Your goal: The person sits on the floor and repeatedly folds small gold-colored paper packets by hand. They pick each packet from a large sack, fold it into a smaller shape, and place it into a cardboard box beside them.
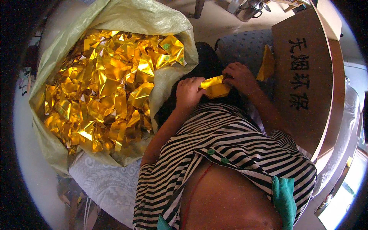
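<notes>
Between my two hands, above my lap, is a sheet of shiny gold foil paper (215, 86), partly folded, with a bright raised edge. My left hand (189, 91) grips its left end, with the thumb at the lower corner. At its upper right end, my right hand (236, 77) pinches the paper with bent fingers. To the left stands a large pale woven plastic sack (172, 20), its mouth spread wide, full of folded gold foil paper pieces (106, 86). Another gold paper piece (266, 63) lies to the right of my right hand, beside the cardboard box.
A tall cardboard box (313, 77) with large black printed characters stands close on the right. A patterned grey cloth (244, 43) lies beyond my hands. White lace-patterned fabric (109, 184) shows below the sack. A metal mug (248, 11) is at the top.
</notes>
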A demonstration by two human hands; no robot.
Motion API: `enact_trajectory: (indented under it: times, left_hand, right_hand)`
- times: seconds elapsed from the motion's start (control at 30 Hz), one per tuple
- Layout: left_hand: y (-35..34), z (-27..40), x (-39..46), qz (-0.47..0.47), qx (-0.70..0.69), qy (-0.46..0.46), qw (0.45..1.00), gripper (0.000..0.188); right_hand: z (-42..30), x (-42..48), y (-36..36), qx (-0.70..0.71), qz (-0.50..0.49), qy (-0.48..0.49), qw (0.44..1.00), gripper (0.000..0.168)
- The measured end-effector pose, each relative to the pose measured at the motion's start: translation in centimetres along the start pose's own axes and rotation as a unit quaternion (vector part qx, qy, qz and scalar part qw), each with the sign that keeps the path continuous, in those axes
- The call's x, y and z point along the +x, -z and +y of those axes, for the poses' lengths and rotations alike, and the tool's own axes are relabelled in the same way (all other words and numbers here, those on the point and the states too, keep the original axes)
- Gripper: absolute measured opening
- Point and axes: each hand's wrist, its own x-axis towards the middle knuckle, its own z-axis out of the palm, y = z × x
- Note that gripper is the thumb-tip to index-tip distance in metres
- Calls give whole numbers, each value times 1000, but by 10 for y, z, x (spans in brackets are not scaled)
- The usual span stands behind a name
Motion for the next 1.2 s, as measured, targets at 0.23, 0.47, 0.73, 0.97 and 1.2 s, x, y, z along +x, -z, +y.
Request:
enact_trajectory:
  times: [0.23,0.47,0.73,0.97,1.2]
  left_hand:
    - [-10,-13,-2,44,-62,-69,995,28]
    - [18,-26,-5,-47,-447,12,893,25]
    - [3,-20,-19,47,-814,145,560,35]
    - [0,-33,-21,-32,-754,90,650,43]
    - [13,-11,-15,3,-705,180,686,26]
  right_hand:
    - [4,-1,-3,25,31,16,999,24]
    - [5,8,14,439,-92,-231,863,20]
    - [10,9,-1,797,-39,-118,591,26]
    - [14,9,-22,840,-50,-128,524,20]
    - [17,11,-20,829,-55,-116,544,17]
